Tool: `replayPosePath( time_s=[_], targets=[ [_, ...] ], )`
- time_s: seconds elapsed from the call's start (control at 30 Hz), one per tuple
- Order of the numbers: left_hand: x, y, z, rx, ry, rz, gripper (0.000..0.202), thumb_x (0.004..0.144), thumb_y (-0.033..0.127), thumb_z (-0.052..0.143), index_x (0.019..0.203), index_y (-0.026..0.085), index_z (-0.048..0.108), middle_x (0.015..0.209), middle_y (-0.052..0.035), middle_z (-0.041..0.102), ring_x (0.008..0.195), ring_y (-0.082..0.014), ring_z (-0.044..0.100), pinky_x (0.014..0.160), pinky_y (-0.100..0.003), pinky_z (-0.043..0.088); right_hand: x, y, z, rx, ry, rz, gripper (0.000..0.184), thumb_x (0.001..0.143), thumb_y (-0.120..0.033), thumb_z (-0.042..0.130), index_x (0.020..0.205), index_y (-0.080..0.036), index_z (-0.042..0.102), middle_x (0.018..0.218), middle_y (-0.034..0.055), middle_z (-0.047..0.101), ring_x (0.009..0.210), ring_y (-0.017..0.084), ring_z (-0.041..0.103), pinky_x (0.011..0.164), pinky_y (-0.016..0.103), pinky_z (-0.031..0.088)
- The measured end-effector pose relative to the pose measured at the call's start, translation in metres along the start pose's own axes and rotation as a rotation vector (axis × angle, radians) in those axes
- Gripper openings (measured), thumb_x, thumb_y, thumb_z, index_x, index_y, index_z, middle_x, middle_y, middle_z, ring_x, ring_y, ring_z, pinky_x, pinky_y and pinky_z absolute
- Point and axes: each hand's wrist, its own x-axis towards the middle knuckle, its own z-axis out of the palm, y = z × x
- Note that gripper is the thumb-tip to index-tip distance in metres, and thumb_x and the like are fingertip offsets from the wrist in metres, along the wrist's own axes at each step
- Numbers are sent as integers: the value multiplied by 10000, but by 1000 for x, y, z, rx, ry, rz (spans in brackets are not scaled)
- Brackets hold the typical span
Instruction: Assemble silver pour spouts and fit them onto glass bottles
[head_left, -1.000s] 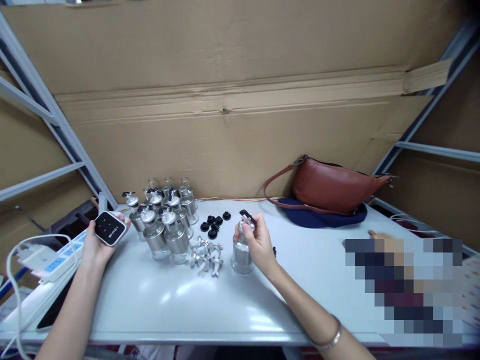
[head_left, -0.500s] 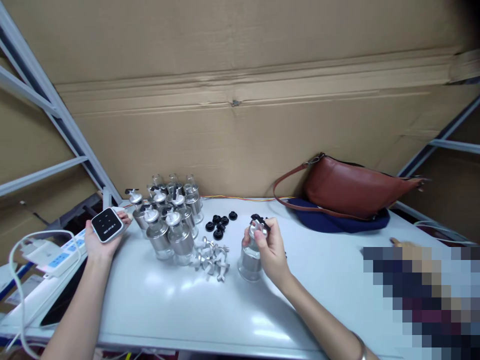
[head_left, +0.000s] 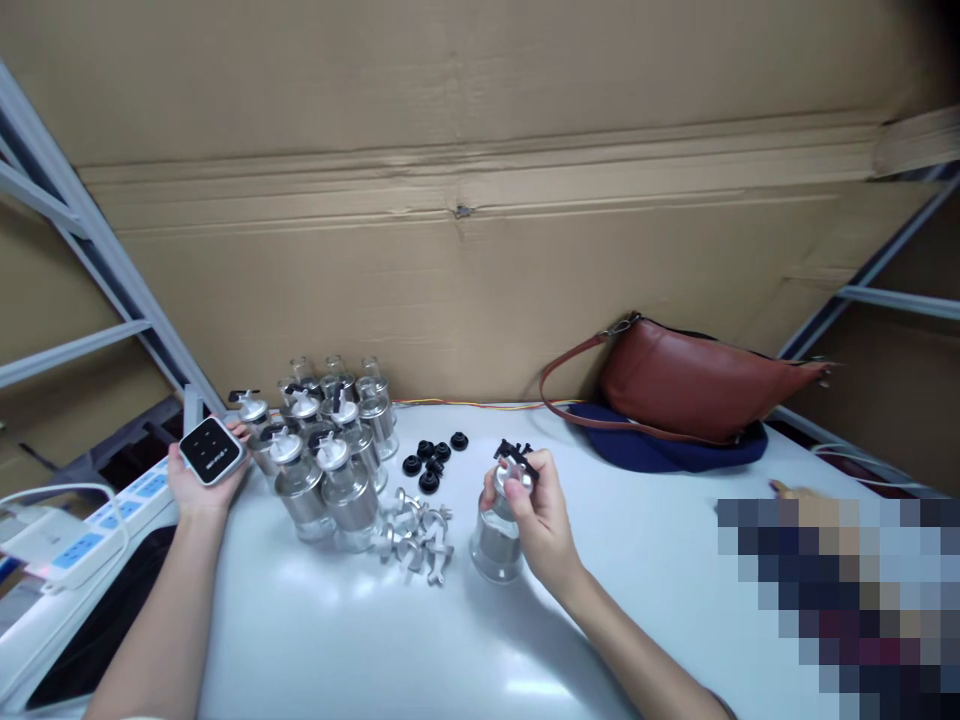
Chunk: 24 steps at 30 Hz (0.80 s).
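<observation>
My left hand (head_left: 196, 492) is closed around a small square white device with a black face (head_left: 212, 450), at the table's left side. Near the middle, my right hand (head_left: 546, 520) grips the top of a glass bottle with a metal band (head_left: 496, 545), thumb on its silver cap. A black piece (head_left: 512, 455) shows above the cap. The bottle looks upright, its base at the tabletop. Left of it lies a pile of silver valve-like caps (head_left: 414, 535), with several black stoppers (head_left: 429, 465) behind. Several similar bottles (head_left: 351, 505) stand grouped between my hands.
A brown leather bag (head_left: 682, 375) rests on a dark blue cloth item (head_left: 645, 450) at the back right. Another person's hand (head_left: 806, 495) is at the right. A white power strip (head_left: 105, 525) runs along the left edge. Cardboard (head_left: 465, 290) walls the back.
The view has shifted slightly, so most table items appear lower and farther left. Both hands keep their holds, the left on the device, the right on the bottle.
</observation>
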Motion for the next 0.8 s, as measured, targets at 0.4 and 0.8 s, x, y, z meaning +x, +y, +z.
replayPosePath(
  time_s=[0.4,0.8],
  targets=[
    [7,6,-8,271,87,147,634,920,480,84,902,146,623,898,-90,633,824,-218,572,538,-308,521,1,3,2,6,21,24,247,903,-418,477,794,-239,346,599,-35,600,504,122,532,511,245,434],
    [4,22,2,180,-159,119,584,860,516,16,738,205,495,781,-58,541,684,-201,550,484,-337,526,3,1,3,-97,90,-64,223,924,-410,443,797,-232,398,636,-7,649,554,141,590,563,270,458]
  ],
)
